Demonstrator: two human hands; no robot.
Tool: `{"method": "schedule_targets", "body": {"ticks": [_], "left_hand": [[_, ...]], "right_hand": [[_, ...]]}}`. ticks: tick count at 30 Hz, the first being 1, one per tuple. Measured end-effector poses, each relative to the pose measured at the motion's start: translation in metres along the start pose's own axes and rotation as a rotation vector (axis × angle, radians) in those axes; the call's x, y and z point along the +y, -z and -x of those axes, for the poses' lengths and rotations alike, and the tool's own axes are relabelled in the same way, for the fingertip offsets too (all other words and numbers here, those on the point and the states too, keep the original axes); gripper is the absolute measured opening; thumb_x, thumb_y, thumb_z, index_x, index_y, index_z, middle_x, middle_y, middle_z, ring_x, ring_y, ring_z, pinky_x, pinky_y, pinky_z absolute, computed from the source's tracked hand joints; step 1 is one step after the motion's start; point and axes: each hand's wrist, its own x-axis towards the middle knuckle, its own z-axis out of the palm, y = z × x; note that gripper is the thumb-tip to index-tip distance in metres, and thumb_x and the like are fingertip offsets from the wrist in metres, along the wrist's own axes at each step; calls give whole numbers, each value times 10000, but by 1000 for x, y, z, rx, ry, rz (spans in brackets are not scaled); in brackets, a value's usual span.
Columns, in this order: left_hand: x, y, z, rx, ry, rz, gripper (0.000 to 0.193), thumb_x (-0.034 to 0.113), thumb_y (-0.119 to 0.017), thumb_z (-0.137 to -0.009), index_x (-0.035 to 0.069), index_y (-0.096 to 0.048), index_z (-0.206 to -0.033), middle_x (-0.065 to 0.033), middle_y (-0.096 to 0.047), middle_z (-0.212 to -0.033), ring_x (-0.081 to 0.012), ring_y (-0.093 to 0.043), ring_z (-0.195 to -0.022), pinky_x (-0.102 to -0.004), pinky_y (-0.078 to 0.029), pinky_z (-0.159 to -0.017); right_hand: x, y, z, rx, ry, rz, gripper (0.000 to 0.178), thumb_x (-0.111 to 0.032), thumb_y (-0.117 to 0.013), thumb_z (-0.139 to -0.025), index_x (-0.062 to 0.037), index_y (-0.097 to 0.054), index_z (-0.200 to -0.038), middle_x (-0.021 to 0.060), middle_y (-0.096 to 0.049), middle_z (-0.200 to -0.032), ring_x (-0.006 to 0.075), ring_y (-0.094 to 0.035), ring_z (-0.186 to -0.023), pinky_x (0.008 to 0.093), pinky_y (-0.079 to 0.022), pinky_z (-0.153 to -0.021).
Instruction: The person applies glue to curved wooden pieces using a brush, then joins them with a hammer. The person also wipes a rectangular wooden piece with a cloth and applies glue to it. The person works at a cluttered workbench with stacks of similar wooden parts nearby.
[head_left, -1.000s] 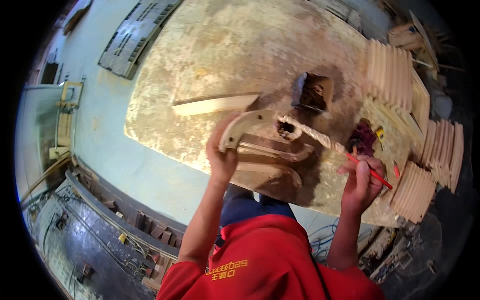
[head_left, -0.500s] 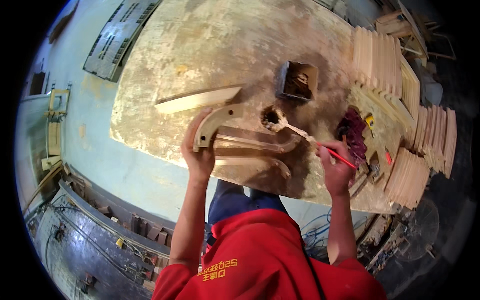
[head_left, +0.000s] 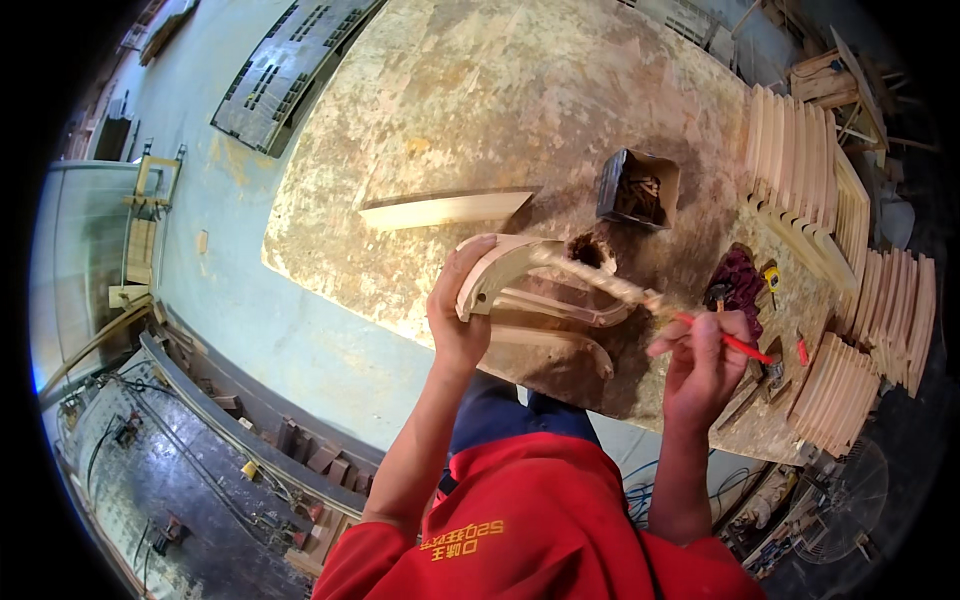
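My left hand (head_left: 461, 310) grips a curved wooden piece (head_left: 500, 268) with a dark round hole near its lower end. In my right hand (head_left: 706, 365) is a red-handled brush (head_left: 733, 345). Its long, crusted light-brown shaft reaches left, and the tip meets the right end of the curved piece. Just behind the shaft stands a small glue-crusted pot (head_left: 592, 250), partly covered by it. Below the held piece lie two more curved wooden pieces, a grooved one (head_left: 575, 308) and a plainer one (head_left: 560, 341) near the table's front edge.
A straight wooden piece (head_left: 445, 210) lies behind my left hand. At the back right is a dark box (head_left: 618, 192) of small wooden bits. Farther right are a maroon cloth (head_left: 738, 283), a yellow tape measure (head_left: 771, 278) and stacked wooden parts (head_left: 795, 150) on the worn table (head_left: 480, 100).
The brush has come out of the pot and moved left onto the curved piece's end. My left hand has tilted that piece. The view has shifted, so the table sits farther right.
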Motion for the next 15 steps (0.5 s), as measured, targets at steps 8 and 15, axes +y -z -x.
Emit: {"method": "schedule_targets", "body": {"ticks": [8, 15], "left_hand": [[-3, -6, -2, -1, -22, 15, 449, -104, -723, -900, 21, -685, -1330, -126, -722, -1333, -245, -691, -1223, -354, -535, -1030], [-3, -8, -2, -29, -17, 21, 468, -101, -679, -899, 17, -674, -1352, -123, -710, -1348, -230, -665, -1249, -366, -523, -1048]], "right_hand": [[-21, -15, 27, -460, 461, 290, 188, 10, -621, -994, -12, -555, -1169, 187, -717, -884, 263, -716, -782, 366, -607, -655], [-37, -26, 25, -466, 517, 439, 131, -38, -594, -1012, -11, -533, -1125, 202, -710, -846, 261, -709, -705, 374, -597, -650]]}}
